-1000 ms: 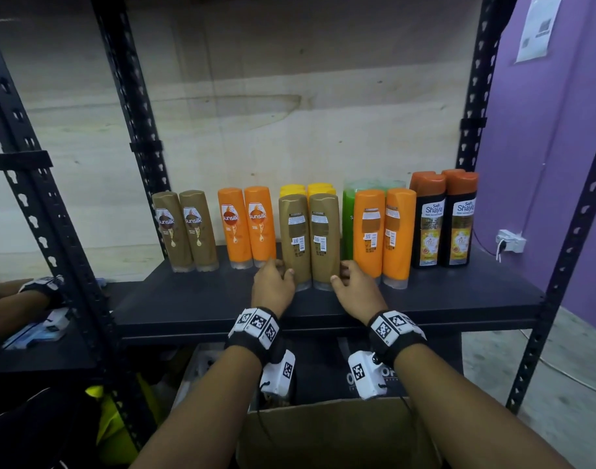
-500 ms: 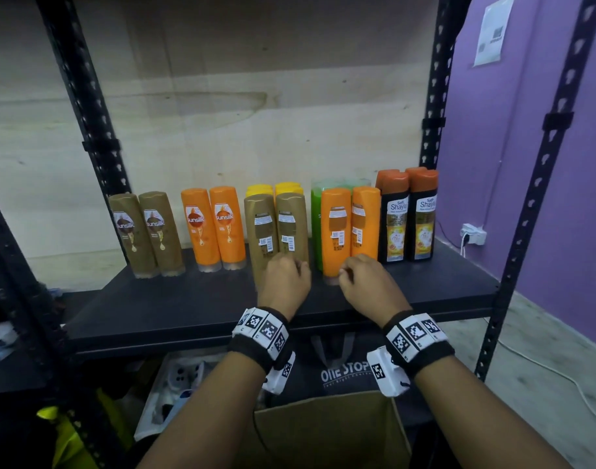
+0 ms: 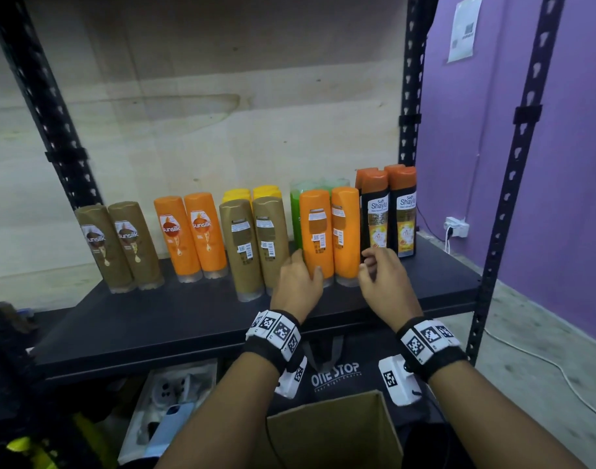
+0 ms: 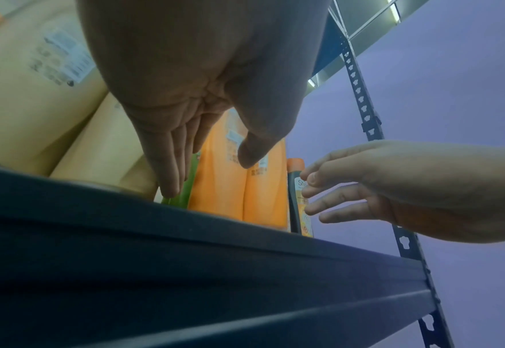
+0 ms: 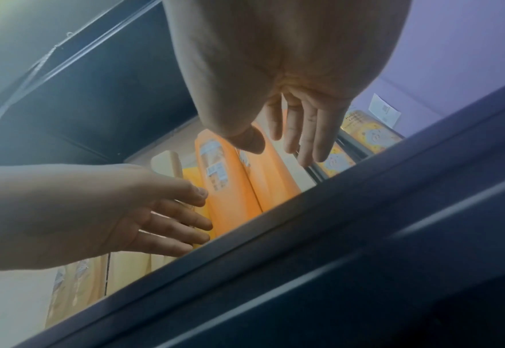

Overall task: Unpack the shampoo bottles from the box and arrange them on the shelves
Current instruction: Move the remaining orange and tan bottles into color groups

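Shampoo bottles stand in pairs on the black shelf [image 3: 188, 319]. A back-facing orange pair [image 3: 330, 231] [image 4: 239, 197] [image 5: 239, 188] stands between my hands. My left hand [image 3: 303, 265] [image 4: 208, 174] lies along the pair's left side, fingers straight, thumb at the front. My right hand [image 3: 367, 265] [image 5: 277, 150] hovers at the pair's right side with fingers spread, beside the black Shayla bottles [image 3: 389, 211]. Neither hand holds anything. The cardboard box [image 3: 330, 431] sits below the shelf; its inside is hidden.
Left along the shelf stand a brown back-facing pair [image 3: 256, 242], an orange Sunsilk pair [image 3: 191, 235] and a brown Sunsilk pair [image 3: 117, 245]. Yellow [image 3: 252, 192] and green bottles [image 3: 298, 204] stand behind. A black post [image 3: 410, 96] rises at the right rear.
Both hands have moved right, from the brown back-facing pair to the orange back-facing pair. The head view has shifted right with them.
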`<state>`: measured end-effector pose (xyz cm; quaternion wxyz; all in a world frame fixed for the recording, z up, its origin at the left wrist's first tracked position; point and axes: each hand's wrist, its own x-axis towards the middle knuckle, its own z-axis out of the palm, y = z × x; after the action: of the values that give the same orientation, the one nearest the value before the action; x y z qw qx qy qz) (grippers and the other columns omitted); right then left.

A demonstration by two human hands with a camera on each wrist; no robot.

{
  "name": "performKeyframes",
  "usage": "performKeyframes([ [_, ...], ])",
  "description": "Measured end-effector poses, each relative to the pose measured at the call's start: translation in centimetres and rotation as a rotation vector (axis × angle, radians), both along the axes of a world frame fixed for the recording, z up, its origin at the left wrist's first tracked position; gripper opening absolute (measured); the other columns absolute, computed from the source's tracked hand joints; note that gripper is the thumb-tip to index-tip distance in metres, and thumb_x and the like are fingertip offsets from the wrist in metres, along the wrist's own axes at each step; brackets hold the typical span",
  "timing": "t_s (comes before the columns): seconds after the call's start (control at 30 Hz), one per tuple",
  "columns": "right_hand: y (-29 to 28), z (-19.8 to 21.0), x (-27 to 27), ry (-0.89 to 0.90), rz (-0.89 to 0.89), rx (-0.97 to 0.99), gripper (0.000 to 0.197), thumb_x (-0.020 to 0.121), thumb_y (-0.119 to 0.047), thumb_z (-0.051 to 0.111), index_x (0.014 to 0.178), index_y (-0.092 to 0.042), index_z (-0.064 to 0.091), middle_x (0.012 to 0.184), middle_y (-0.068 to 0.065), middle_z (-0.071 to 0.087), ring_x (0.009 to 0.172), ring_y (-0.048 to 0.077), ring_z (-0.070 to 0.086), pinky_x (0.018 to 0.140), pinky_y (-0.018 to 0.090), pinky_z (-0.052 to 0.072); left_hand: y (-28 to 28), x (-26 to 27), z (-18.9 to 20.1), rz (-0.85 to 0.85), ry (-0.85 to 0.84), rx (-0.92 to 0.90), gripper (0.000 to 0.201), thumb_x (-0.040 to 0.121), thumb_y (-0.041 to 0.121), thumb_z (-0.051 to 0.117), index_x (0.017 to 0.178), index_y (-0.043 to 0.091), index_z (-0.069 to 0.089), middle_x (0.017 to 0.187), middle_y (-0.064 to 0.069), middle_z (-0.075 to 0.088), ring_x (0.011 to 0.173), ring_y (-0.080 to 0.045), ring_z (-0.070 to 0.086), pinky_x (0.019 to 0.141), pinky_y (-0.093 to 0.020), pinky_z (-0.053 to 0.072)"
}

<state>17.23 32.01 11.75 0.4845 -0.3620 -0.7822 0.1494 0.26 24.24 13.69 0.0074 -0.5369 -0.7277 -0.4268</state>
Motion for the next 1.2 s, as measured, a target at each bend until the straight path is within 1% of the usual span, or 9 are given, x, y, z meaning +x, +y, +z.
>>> performKeyframes([
  [0.17,1.4,-0.9,-0.6,0.024,-0.001,-0.098,0.046,0.098,-0.022,0.062,0.140,-0.015,0.045,0.139,0.006,0.046,0.115,0.018,0.058,0.094,0.037,0.053,0.9,-0.2,-0.1,-0.087,-0.071,-0.047,0.061,0.101,0.027,0.060,0.154,0.011,0.033,0.144,-0.014,0.056,0.130,-0.033,0.056,0.109,-0.049,0.046],
  [0.27,2.4,-1.1,-1.2,0.003,0.042,-0.203,0.062,0.097,-0.029,0.065,0.150,-0.017,0.036,0.146,0.008,0.046,0.125,0.021,0.056,0.100,0.040,0.050,1.4,-0.2,0.0,-0.100,-0.121,-0.075,0.068,0.101,0.027,0.062,0.157,0.013,0.026,0.148,-0.014,0.054,0.132,-0.034,0.056,0.109,-0.047,0.046],
  [0.33,2.8,-1.3,-1.6,-0.015,0.099,-0.272,0.067,0.096,-0.036,0.066,0.152,-0.020,0.033,0.143,0.006,0.055,0.124,0.021,0.058,0.101,0.042,0.051,1.6,-0.4,-0.3,-0.080,-0.121,-0.114,0.071,0.099,0.026,0.064,0.157,0.013,0.025,0.146,-0.015,0.055,0.130,-0.035,0.057,0.108,-0.048,0.047],
  [0.43,3.3,-1.9,-2.1,0.006,0.091,-0.325,0.062,0.095,-0.044,0.067,0.148,-0.023,0.040,0.136,0.003,0.064,0.116,0.020,0.064,0.097,0.042,0.054,2.1,-0.6,-0.9,-0.017,-0.016,-0.187,0.064,0.097,0.025,0.068,0.148,0.009,0.033,0.139,-0.018,0.058,0.125,-0.038,0.059,0.104,-0.051,0.049],
  [0.57,3.9,-1.8,-2.4,0.010,0.049,-0.342,0.066,0.090,-0.052,0.071,0.144,-0.023,0.046,0.129,0.001,0.068,0.109,0.020,0.067,0.089,0.034,0.053,2.3,-0.4,-1.0,0.034,0.041,-0.181,0.058,0.094,0.040,0.071,0.134,0.009,0.042,0.133,-0.017,0.061,0.119,-0.036,0.062,0.095,-0.049,0.053],
  [0.77,4.0,-1.8,-2.7,-0.031,0.026,-0.317,0.058,0.092,-0.047,0.070,0.143,-0.025,0.051,0.129,0.002,0.068,0.111,0.021,0.066,0.090,0.034,0.051,2.2,-0.5,-1.3,0.054,0.048,-0.173,0.048,0.098,0.045,0.064,0.129,0.010,0.048,0.128,-0.017,0.064,0.115,-0.037,0.063,0.092,-0.047,0.054],
  [0.9,3.7,-1.7,-2.8,-0.043,0.004,-0.314,0.049,0.094,-0.045,0.067,0.135,-0.022,0.054,0.121,0.003,0.069,0.096,0.014,0.062,0.080,0.031,0.046,1.4,-0.4,-1.2,0.061,0.051,-0.182,0.047,0.099,0.044,0.064,0.128,0.011,0.048,0.128,-0.017,0.064,0.116,-0.036,0.063,0.093,-0.048,0.054],
  [1.03,2.4,-1.5,-2.1,-0.048,-0.012,-0.288,0.046,0.090,-0.045,0.070,0.126,-0.021,0.053,0.113,0.002,0.068,0.090,0.016,0.063,0.077,0.034,0.053,0.0,-0.5,-1.2,0.032,0.066,-0.186,0.050,0.097,0.047,0.065,0.130,0.014,0.047,0.129,-0.013,0.065,0.114,-0.031,0.065,0.093,-0.049,0.056],
  [1.2,0.6,-1.3,-0.5,-0.111,-0.003,-0.256,0.048,0.083,-0.050,0.068,0.118,-0.026,0.045,0.112,0.001,0.063,0.094,0.021,0.064,0.080,0.045,0.058,-1.7,-1.7,-1.4,0.022,0.118,-0.178,0.052,0.091,0.056,0.066,0.122,0.018,0.049,0.118,-0.009,0.069,0.104,-0.030,0.067,0.085,-0.046,0.057],
])
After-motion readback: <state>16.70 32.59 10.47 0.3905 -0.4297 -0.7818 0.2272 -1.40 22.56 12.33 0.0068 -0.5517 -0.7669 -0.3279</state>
